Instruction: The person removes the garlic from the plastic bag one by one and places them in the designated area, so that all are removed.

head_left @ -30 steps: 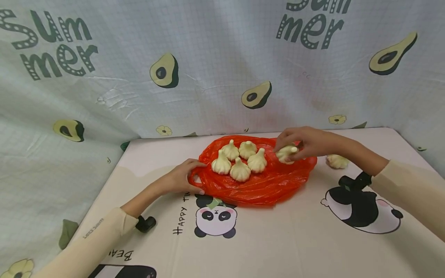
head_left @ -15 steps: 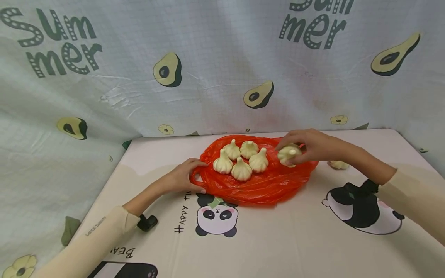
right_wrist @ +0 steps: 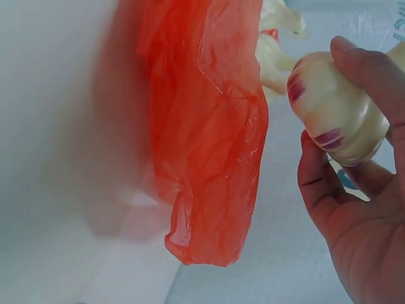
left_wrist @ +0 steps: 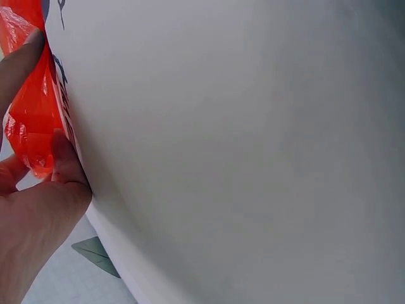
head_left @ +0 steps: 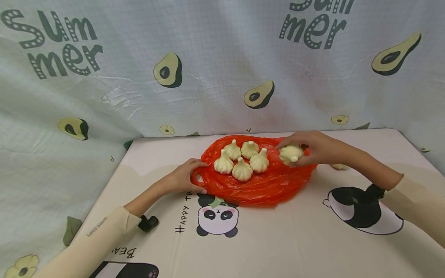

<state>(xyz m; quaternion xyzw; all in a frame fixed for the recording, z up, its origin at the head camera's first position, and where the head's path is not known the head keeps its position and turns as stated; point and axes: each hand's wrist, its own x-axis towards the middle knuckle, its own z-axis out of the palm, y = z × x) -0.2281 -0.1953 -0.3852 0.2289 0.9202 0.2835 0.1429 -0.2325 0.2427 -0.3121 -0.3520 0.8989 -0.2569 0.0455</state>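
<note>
A garlic bulb (head_left: 291, 153) is pinched in my right hand (head_left: 318, 146), held over the right part of a red plastic bag (head_left: 257, 193). Its stem points toward me in the head view; the right wrist view shows purple streaks on the bulb's underside. Several more garlic bulbs (head_left: 242, 170) sit grouped on the bag, stems up. My left hand (head_left: 182, 177) grips the bag's left end at the handle loop, its fingers spread along the edge. In the left wrist view, fingers (left_wrist: 66, 161) press against the red plastic.
Another garlic bulb (head_left: 340, 166) lies on the table to the right, mostly hidden behind my right wrist. The pale tablecloth (head_left: 278, 243) has printed pandas. A hanging cloth (head_left: 215, 112) with avocado prints borders the table's back edge.
My right hand has moved slightly to the right and turned the held bulb, so its stem swings from pointing right to pointing toward me. The left hand stays on the bag.
</note>
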